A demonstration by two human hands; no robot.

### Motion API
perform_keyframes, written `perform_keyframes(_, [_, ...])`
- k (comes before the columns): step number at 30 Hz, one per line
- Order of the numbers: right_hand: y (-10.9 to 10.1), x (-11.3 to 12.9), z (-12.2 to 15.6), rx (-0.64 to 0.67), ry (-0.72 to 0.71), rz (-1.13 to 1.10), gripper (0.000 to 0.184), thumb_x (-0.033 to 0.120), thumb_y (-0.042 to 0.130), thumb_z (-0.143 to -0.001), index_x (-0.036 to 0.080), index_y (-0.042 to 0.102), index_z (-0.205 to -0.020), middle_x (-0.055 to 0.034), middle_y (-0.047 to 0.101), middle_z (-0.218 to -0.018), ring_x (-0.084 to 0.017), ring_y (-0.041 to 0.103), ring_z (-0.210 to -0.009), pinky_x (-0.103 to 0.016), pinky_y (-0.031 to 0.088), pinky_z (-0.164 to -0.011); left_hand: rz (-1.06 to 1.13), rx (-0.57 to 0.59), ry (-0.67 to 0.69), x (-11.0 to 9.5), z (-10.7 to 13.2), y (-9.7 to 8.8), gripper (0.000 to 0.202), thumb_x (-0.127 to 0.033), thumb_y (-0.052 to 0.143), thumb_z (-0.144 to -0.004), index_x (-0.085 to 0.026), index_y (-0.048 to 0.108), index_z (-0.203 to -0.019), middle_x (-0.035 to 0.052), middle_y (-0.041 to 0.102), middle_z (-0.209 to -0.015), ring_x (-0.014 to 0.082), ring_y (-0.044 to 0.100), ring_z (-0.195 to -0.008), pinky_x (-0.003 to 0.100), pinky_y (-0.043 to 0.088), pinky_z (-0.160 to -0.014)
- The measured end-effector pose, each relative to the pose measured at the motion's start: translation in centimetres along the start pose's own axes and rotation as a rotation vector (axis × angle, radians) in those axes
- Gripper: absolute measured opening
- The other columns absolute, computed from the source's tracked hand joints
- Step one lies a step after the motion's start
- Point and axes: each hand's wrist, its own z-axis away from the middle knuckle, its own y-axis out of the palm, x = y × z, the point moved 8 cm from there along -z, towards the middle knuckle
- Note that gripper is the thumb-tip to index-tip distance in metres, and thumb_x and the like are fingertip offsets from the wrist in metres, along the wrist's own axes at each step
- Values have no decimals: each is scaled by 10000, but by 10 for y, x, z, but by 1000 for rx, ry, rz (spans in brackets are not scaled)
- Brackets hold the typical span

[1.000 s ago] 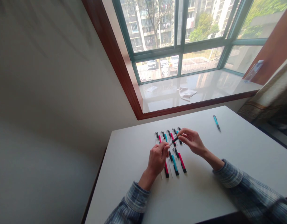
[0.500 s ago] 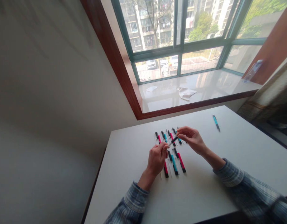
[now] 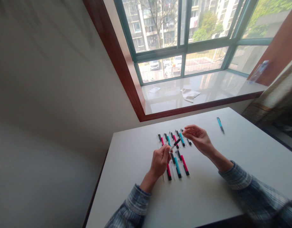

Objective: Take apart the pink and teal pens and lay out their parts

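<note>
Fingers of the person's left hand point(image 3: 160, 162) clench a black-barrelled pen point(image 3: 175, 144) in a firm pinch, holding it above the white table point(image 3: 126, 186), its dark end angled to the far right. The right hand point(image 3: 199, 139) has let go of the pen and drawn back to the right, its fingers point(image 3: 187, 128) loosely curled, gripping nothing and hovering just above the far end of the rows.

Beneath the raised pen, two rows of pink and teal pens lie side by side. The far row of pens point(image 3: 171, 139) sits just past the left hand, and a short black piece point(image 3: 189, 142) lies beside its right end, close under the right hand. The near row of pens point(image 3: 178, 166) sits just to the right of the left wrist, with thin pale strips among the pens.

A lone teal pen point(image 3: 220, 124) lies well apart, toward the table's far right corner. Beyond the table, a crumpled white cloth point(image 3: 190, 95) rests on the glossy window sill point(image 3: 214, 85).
</note>
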Motion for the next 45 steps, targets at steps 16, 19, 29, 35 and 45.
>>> perform_keyframes(16, [11,0,48,450,-98,836,274,330,626,-990,243,709,-1236,-76,771,-992,-223,745,-839,-378,640,-755,171,-122,42,-9,-6,-12,355,-492,452,-1046,-194,542,-875,-29,564,-672,123,523,-581,245,451,-613])
perform_keyframes(19, [13,-4,56,486,-79,907,259,272,599,-1001,249,703,-1237,-80,770,-1015,-223,751,-837,-363,629,-766,145,-113,49,-9,-5,-11,362,-502,447,-1046,-196,546,-880,-32,561,-668,122,526,-582,244,451,-617])
perform_keyframes(29, [30,-4,40,471,-158,955,273,200,590,-976,262,706,-1216,-93,765,-1124,-248,762,-871,-384,631,-791,86,-117,38,-12,-4,-13,370,-519,445,-1037,-202,557,-884,-34,556,-654,127,515,-576,240,445,-607])
perform_keyframes(35, [29,-9,37,463,-173,990,288,185,596,-975,259,687,-1238,-94,763,-1112,-263,760,-916,-397,635,-795,80,-123,66,-15,-3,-13,342,-480,451,-1046,-199,563,-888,-41,548,-640,118,505,-565,234,430,-599])
perform_keyframes(45, [24,5,35,408,-191,987,270,196,601,-977,267,696,-1220,-88,744,-1137,-260,749,-963,-411,636,-833,77,-113,53,-16,-4,-12,364,-513,456,-1036,-199,574,-894,-41,554,-632,122,514,-559,233,433,-591])
